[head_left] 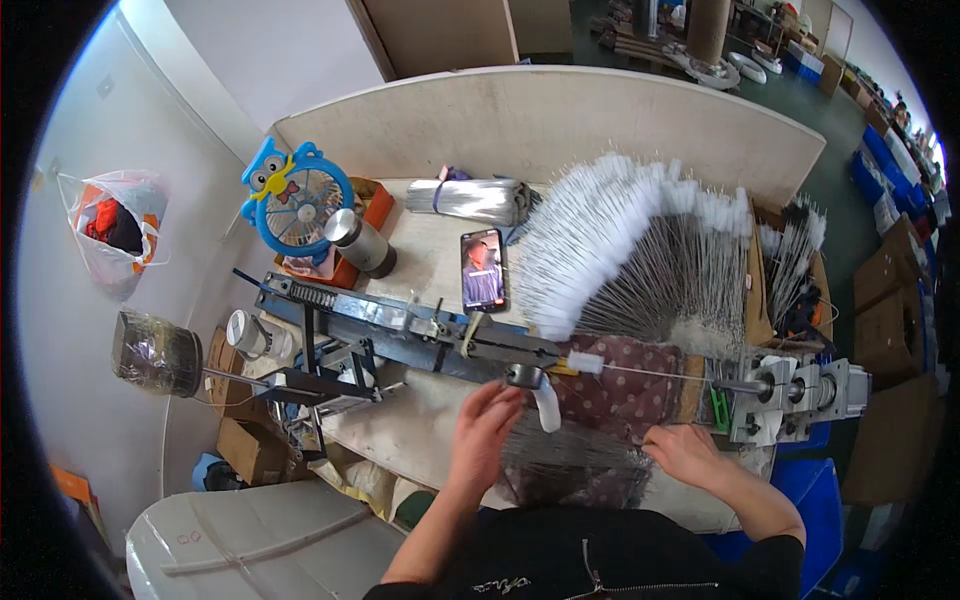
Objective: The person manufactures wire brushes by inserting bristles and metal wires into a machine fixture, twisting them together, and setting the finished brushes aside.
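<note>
My left hand (487,430) has its fingers loosely apart beside a dark round metal piece (524,375) with a curved white handle (547,404). My right hand (685,455) is closed in a pinch at the right end of a bundle of thin metal wires (575,448) lying at the table's front edge; what its fingertips hold is too small to make out. Between the long metal fixture (430,335) and the spindle (740,386) on the right runs a thin wire (650,373), with a short white bristle tuft (585,362) at its left end.
A large heap of white-tipped wire brushes (640,250) fills the back right. Nearer the middle lie a phone (484,270) and a plastic-wrapped bundle (468,200). A blue fan (303,212) and a flask (360,243) stand back left. Under the wire is a dotted cloth (630,395).
</note>
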Available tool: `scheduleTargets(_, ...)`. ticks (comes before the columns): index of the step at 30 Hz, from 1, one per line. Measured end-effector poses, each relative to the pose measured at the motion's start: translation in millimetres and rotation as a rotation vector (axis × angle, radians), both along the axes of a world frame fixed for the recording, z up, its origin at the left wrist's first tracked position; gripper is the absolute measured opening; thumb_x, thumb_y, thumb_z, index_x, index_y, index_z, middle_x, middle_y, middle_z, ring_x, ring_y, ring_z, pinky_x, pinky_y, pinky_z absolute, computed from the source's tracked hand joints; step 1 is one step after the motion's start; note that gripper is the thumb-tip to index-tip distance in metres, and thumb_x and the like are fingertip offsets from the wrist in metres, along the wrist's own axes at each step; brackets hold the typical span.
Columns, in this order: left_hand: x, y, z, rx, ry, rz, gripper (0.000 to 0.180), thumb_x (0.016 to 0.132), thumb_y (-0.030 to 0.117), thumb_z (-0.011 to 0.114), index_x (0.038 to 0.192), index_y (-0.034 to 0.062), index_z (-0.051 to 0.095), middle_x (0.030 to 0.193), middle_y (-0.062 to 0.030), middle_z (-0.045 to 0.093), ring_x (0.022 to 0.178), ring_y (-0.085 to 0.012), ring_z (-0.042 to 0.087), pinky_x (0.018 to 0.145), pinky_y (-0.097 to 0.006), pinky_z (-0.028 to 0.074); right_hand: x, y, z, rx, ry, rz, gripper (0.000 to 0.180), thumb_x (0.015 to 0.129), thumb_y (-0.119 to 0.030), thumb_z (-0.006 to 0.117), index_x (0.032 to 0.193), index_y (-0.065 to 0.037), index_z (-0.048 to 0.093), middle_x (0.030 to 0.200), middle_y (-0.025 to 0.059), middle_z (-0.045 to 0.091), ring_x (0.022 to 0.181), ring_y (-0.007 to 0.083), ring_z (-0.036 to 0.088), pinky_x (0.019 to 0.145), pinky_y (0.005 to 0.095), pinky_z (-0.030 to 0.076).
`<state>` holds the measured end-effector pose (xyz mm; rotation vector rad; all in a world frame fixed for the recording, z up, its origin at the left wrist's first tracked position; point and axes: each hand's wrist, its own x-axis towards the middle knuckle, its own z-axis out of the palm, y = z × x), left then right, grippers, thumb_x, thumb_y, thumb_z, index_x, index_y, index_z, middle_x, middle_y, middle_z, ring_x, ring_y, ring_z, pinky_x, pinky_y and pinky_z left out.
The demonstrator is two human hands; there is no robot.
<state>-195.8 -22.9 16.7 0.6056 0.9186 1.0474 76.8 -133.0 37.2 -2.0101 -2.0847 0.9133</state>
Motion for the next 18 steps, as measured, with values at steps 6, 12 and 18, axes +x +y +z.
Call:
scheduleTargets(6, 89, -16, 55, -0.384, -0.154, -0.157, 0.019, 0.09, 0.021, 0.059, 0.098, 0.0052, 0.051, 0.074, -0.0034, 0.054, 0.062, -0.0188, 0.055, 0.063, -0.034, 0.047, 0, 12, -13, 0.14, 0.037, 0.028, 0.013, 0.083, -0.018, 0.06, 0.086, -0.005, 0.063, 0.076, 0.0168, 0.064, 0.074, 0.0387, 0.063, 0.062, 0.0477, 0.05)
scheduleTargets(12, -8, 0, 72, -0.574, -0.652, -0.225, 0.038, 0.095, 0.041, 0.046, 0.1, 0.0044, 0.053, 0.071, -0.0032, 0.051, 0.056, -0.0193, 0.054, 0.059, -0.032, 0.047, -3, 7, -9, -0.082, -0.091, -0.04, 0.017, 0.084, -0.021, 0.059, 0.095, -0.008, 0.06, 0.079, 0.0172, 0.064, 0.076, 0.0393, 0.062, 0.065, 0.0497, 0.048)
scheduleTargets(18, 109, -2, 69, 0.789, 0.249, -0.711, 0.05, 0.084, 0.015, 0.065, 0.125, -0.0013, 0.043, 0.109, -0.0189, 0.057, 0.103, -0.0253, 0.059, 0.084, -0.035, 0.049, -1, 4, -30, 0.197, 0.038, 0.038, 0.015, 0.086, -0.02, 0.053, 0.094, -0.009, 0.059, 0.086, 0.0148, 0.066, 0.076, 0.0368, 0.064, 0.062, 0.0477, 0.051)
